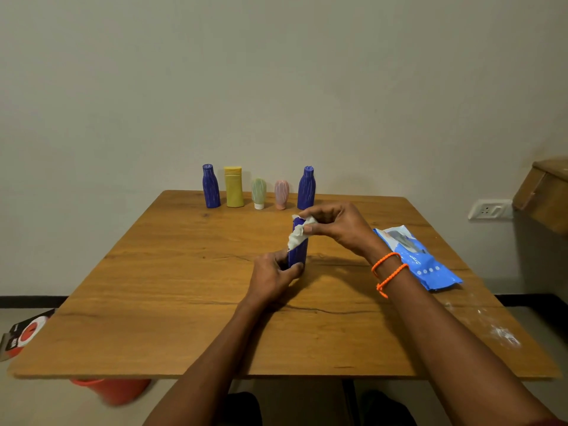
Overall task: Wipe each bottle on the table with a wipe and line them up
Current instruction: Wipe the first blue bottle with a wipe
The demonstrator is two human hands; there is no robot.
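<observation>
Left hand (273,276) grips the base of a blue bottle (297,253), upright mid-surface (153,287). Right hand (335,224) pinches a white wipe (298,233) against the bottle's top. Five bottles stand in a row at the far edge: blue (211,186), yellow (234,187), green (258,193), pink (281,194), blue (306,188). Blue wipe pack (421,259) lies to the right, near the right wrist.

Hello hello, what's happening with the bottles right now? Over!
Left hand grips blue bottle at base. Right hand pinches wipe on its top. Five bottles lined up at back edge. Nothing in the way.
</observation>
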